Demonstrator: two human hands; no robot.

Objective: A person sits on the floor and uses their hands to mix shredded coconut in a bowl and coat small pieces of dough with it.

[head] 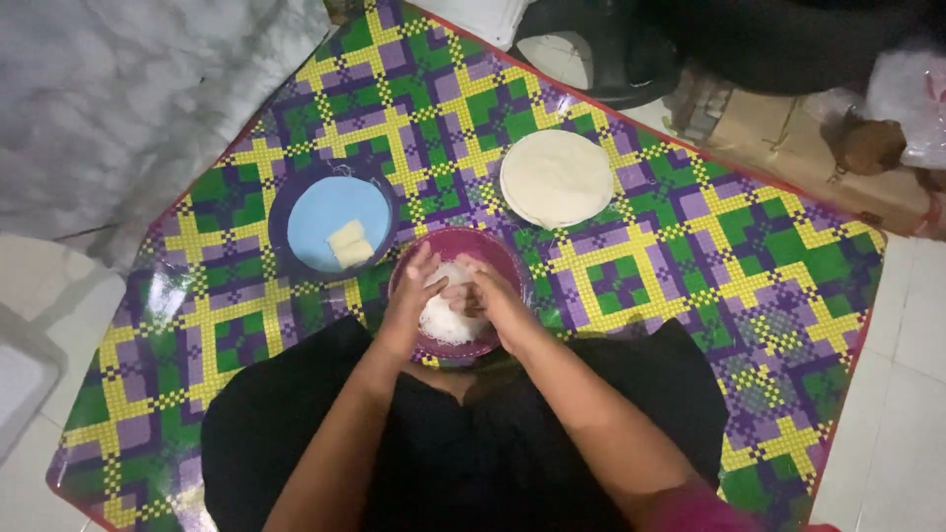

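A dark pink bowl (pixel 496 248) sits on the patterned mat in front of my lap, with white crumbly food (pixel 445 320) inside. Both hands are in the bowl. My left hand (pixel 418 288) lies over the white food with its fingers spread. My right hand (pixel 482 295) is beside it, fingers curled around a bit of the white food. The two hands touch over the middle of the bowl.
A blue plate (pixel 325 215) with two pale pieces (pixel 351 245) stands to the left of the bowl. A stack of round white wrappers (pixel 557 178) lies behind it on the green, purple and yellow mat (pixel 690 256). Cardboard boxes (pixel 788 138) stand at the back right.
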